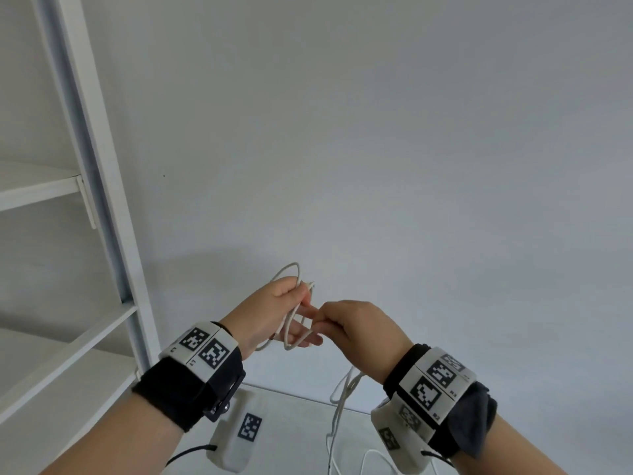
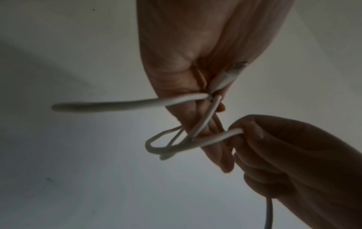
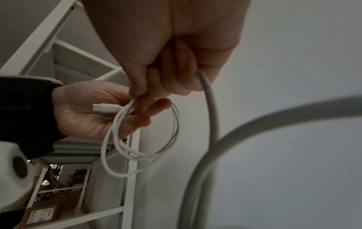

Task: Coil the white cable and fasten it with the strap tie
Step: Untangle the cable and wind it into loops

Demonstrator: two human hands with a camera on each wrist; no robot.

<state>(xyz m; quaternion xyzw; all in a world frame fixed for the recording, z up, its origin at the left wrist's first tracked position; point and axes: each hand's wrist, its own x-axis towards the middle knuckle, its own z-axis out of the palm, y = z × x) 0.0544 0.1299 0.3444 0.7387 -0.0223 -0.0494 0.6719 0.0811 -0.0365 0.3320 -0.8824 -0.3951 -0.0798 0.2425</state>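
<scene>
The white cable is hanging in a few loose, uneven loops from the left hand, whose thumb is pinching them against mostly outstretched fingers. Just beside it, the right hand is clenching around the running length, which is trailing down below that wrist. Only the right wrist view is showing the connector lying across the left palm; the left wrist view is dim, so the plug there is probably the same one.

A white table stands against the wall, beside a white shelf unit; slack white cable lies on it.
</scene>
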